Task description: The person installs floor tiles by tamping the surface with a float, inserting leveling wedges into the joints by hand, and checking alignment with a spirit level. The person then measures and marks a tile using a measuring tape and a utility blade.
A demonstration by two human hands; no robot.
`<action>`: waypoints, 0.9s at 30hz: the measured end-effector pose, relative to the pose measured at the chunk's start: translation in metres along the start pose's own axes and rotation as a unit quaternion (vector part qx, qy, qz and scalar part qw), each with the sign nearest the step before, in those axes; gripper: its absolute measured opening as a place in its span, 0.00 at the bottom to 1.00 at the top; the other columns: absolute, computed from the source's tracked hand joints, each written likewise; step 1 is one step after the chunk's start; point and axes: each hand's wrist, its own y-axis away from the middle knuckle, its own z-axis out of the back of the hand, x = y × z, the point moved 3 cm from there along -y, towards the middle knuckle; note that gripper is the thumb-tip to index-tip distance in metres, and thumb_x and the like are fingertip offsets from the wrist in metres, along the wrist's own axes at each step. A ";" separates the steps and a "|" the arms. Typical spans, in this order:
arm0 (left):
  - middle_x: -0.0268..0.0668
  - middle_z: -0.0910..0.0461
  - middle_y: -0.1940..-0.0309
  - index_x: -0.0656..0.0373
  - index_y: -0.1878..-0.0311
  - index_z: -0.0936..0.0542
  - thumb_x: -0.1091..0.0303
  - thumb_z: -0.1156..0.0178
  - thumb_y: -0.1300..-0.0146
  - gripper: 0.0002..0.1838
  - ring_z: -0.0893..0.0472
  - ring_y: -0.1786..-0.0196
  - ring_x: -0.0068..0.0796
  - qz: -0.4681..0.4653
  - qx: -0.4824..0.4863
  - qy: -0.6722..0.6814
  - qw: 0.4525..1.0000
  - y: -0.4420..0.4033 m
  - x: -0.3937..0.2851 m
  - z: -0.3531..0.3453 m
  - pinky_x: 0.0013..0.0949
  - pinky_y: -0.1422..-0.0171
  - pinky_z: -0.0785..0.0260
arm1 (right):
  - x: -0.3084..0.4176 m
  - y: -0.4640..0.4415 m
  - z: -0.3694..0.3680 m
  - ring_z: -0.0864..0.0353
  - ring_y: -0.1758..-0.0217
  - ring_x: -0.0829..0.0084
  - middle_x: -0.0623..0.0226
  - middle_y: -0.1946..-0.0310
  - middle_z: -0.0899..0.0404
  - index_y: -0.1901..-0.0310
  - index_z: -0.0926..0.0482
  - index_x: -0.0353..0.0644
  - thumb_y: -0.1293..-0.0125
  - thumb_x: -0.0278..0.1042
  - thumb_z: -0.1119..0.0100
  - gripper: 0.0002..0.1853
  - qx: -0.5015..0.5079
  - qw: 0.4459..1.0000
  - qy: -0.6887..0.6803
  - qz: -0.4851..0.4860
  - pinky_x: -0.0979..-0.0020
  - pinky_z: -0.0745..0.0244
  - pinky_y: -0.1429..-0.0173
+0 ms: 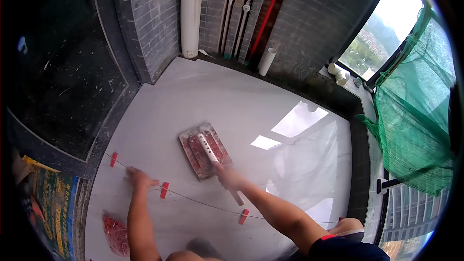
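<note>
Centrally, a grimy, red rectangular float [194, 160] is gripped by the right hand [228, 175] over glossy white tile [159, 96], which could be scratched by trapped grit. At eight o'clock, beside the unclenched left hand [140, 178], a red plastic wedge [165, 190] could be knocked loose.

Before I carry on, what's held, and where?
The right hand holds the flat reddish tool by its perforated metal handle, whose end shows past the grip. No hold shows in the left hand.
</note>
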 end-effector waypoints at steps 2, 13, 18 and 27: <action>0.60 0.59 0.15 0.74 0.18 0.51 0.29 0.21 0.59 0.78 0.60 0.12 0.57 -0.001 0.004 0.001 1.000 -0.006 0.004 -0.003 0.68 0.14 0.63 | 0.027 0.007 0.011 0.30 0.82 0.76 0.73 0.80 0.29 0.64 0.23 0.43 0.22 0.72 0.55 0.34 -0.035 0.999 0.016 0.030 0.68 0.32 0.79; 0.56 0.58 0.14 0.69 0.16 0.51 0.31 0.20 0.58 0.77 0.62 0.12 0.54 0.010 0.025 -0.033 0.999 -0.001 -0.007 0.009 0.68 0.14 0.63 | -0.022 0.039 0.043 0.14 0.74 0.57 0.47 0.67 0.17 0.57 0.18 0.30 0.17 0.65 0.65 0.40 -0.136 0.986 0.087 0.026 0.59 0.18 0.74; 0.56 0.58 0.14 0.71 0.16 0.53 0.35 0.17 0.59 0.78 0.62 0.11 0.51 0.018 0.005 -0.007 1.000 0.000 -0.007 0.000 0.66 0.13 0.63 | -0.035 0.010 0.026 0.12 0.72 0.52 0.46 0.71 0.17 0.58 0.19 0.25 0.18 0.68 0.69 0.45 -0.119 0.990 0.067 0.034 0.55 0.16 0.68; 0.57 0.54 0.15 0.74 0.18 0.53 0.39 0.20 0.53 0.73 0.54 0.12 0.46 -0.021 -0.053 0.073 0.996 0.012 0.007 -0.010 0.64 0.13 0.62 | -0.055 0.023 0.001 0.10 0.59 0.52 0.41 0.60 0.15 0.48 0.24 0.30 0.19 0.67 0.59 0.37 -0.101 0.974 0.098 0.180 0.50 0.16 0.56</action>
